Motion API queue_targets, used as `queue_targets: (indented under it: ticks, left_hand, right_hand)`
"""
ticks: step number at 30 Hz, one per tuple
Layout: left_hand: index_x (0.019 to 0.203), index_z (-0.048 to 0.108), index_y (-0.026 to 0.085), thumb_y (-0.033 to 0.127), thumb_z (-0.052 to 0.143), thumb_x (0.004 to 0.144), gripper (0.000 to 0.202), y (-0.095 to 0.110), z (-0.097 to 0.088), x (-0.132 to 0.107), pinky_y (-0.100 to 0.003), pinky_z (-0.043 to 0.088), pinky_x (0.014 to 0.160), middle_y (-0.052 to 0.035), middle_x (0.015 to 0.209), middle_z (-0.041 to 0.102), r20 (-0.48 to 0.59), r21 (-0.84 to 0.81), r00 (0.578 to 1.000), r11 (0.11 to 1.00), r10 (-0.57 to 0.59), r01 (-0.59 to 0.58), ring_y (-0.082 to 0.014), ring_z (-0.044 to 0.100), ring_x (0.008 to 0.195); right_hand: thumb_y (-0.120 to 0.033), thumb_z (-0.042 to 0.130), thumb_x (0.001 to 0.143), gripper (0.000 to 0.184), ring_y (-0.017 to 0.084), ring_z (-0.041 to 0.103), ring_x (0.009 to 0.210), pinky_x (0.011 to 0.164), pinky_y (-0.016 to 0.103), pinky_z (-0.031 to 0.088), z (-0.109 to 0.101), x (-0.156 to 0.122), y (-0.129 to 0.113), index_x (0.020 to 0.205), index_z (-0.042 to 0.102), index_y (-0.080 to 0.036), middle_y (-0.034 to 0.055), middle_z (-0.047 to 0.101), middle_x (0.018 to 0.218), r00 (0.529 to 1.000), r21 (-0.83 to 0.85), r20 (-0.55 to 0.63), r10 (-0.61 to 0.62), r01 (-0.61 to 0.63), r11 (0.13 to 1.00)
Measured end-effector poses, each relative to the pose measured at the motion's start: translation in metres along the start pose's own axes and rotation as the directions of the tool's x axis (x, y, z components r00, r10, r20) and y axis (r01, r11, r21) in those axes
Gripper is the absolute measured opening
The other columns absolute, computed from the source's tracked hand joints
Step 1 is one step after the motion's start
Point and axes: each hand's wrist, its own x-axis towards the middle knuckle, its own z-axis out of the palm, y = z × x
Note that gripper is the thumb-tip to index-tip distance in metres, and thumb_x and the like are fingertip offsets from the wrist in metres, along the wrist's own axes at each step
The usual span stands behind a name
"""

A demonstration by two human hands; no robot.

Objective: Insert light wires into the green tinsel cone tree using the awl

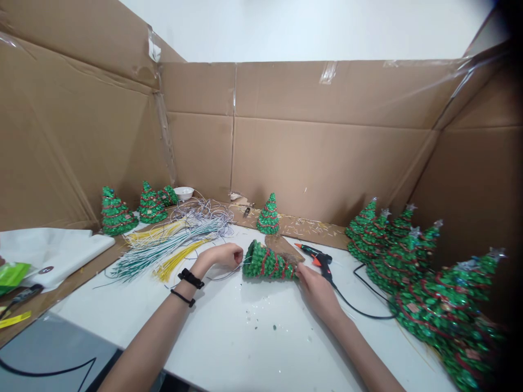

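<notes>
The right hand (318, 294) is closed on the wide end of a green decorative Christmas tree (269, 263), which lies on its side on the white table (253, 343) with its tip toward the left hand (220, 256). The left hand's fingers (232, 255) are curled together just beside the tip. A thin wire (229, 274) runs near them; whether they hold it cannot be determined. Two black bands (190, 278) circle the left wrist.

A black and orange glue gun (322, 262) lies just beside the right hand, with no readable brand. Bundles of yellow and green wires (163, 256) lie left of the hands. Similar trees (408, 272) stand at the right and rear. A white sheet (53, 256) bears a small dark round label, too small to read. Cardboard walls (327, 163) enclose the table.
</notes>
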Motion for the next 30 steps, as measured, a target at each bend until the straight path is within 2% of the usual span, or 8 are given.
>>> queue_targets:
  ticks: [8,18,25,30]
  left_hand:
    - [0.069,0.055,0.02,0.019,0.047,0.061,0.011,0.0053,-0.0038,-0.0031,-0.024,0.031,0.052,0.0028,0.064,0.055,-0.003,0.052,1.0,0.998,-0.023,0.023,-0.0125,0.044,0.058]
    - [0.073,0.06,0.018,0.018,0.047,0.059,0.019,0.0084,-0.0063,-0.0051,-0.022,0.034,0.054,0.0014,0.069,0.061,0.017,0.008,0.998,0.998,-0.065,0.064,-0.0131,0.05,0.062]
    - [0.073,0.061,0.018,0.021,0.052,0.059,0.017,0.0067,-0.0071,-0.0045,-0.022,0.034,0.053,0.0015,0.068,0.06,0.029,-0.021,0.997,0.997,-0.074,0.075,-0.0129,0.049,0.062]
    - [0.073,0.06,0.018,0.022,0.054,0.06,0.014,0.0043,-0.0062,-0.0024,-0.022,0.035,0.055,0.0018,0.069,0.061,0.033,-0.045,0.995,0.995,-0.09,0.092,-0.0133,0.051,0.064]
  right_hand:
    - [-0.022,0.026,0.092,0.017,0.02,0.06,0.069,0.054,0.025,0.029,0.0006,0.0019,-0.0024,0.087,0.042,-0.021,0.0039,0.06,0.07,0.999,-0.014,0.004,0.034,-0.034,0.999]
    - [-0.024,0.028,0.093,0.018,0.018,0.061,0.075,0.06,0.024,0.034,-0.0011,0.0007,0.0023,0.083,0.043,-0.023,0.0032,0.065,0.084,1.0,0.047,0.001,-0.031,0.03,0.998]
    - [-0.018,0.03,0.089,0.016,0.019,0.061,0.071,0.055,0.024,0.029,-0.0038,0.0023,-0.0012,0.082,0.043,-0.023,0.0034,0.064,0.074,1.0,0.017,-0.005,-0.003,0.003,1.0]
    - [-0.022,0.029,0.091,0.017,0.019,0.061,0.069,0.055,0.024,0.029,-0.0035,0.0022,-0.0011,0.081,0.044,-0.023,0.0035,0.064,0.075,1.0,0.016,-0.007,0.006,-0.006,1.0]
